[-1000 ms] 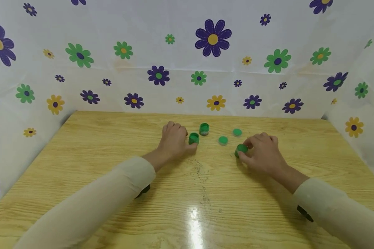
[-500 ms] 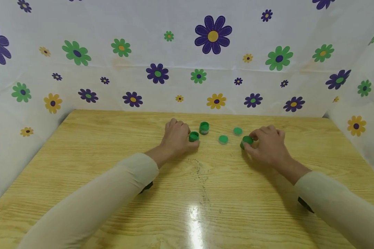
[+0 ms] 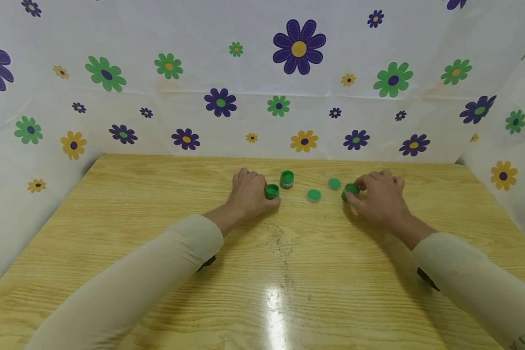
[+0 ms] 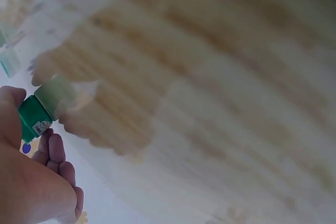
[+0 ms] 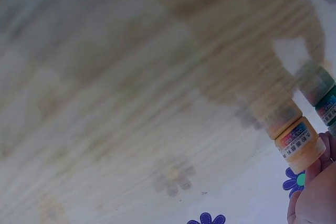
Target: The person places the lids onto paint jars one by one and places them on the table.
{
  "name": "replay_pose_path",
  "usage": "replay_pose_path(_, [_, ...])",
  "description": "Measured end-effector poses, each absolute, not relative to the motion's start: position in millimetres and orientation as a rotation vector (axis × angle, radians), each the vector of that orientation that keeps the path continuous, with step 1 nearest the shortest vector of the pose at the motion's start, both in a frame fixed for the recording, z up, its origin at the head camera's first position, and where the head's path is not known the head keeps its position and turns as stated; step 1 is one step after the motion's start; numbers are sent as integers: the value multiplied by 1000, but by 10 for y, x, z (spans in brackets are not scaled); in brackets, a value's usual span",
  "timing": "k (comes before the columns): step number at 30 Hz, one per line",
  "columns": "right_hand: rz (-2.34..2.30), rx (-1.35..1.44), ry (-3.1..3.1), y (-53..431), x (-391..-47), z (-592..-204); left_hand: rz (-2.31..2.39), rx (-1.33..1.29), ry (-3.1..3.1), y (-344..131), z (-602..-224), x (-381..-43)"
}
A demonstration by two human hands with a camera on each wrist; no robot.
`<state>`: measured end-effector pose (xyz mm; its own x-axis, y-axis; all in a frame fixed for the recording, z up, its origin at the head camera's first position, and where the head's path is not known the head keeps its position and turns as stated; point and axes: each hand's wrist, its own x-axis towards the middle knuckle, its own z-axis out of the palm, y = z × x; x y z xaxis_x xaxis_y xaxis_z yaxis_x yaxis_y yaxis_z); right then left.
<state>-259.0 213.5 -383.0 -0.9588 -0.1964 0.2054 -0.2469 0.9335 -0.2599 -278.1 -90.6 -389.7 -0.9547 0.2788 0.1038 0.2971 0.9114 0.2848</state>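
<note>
With thumb and fingers on either side, my left hand [image 3: 249, 194] holds an open green paint jar [image 3: 271, 191] upright on the table. A second open green paint jar [image 3: 287, 180] stands just behind it. My right hand [image 3: 379, 200] pinches another green paint jar [image 3: 350, 192] between thumb and fingertips; the hand partly covers it. Two green-smeared clear lids [image 3: 313, 195] lie flat between the hands. In the right wrist view an orange paint jar [image 5: 300, 142] with a printed label stands by the right fingers; the head view hides it behind the hand.
The wooden table [image 3: 157, 194] is glossy, with a trail of dark specks [image 3: 282, 248] down its middle. A white cloth [image 3: 253, 73] printed with flowers rises at the back and both sides.
My right hand has carried its green jar away from me and slightly right, near the lids. The left hand stays at its jar. The head view has shifted slightly.
</note>
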Motion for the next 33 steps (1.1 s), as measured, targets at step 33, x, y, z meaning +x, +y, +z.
replay_pose_path(33, [575, 434, -2849, 1664, -2528, -3803, -536, -447, -3025, -1012, -3886, -2608])
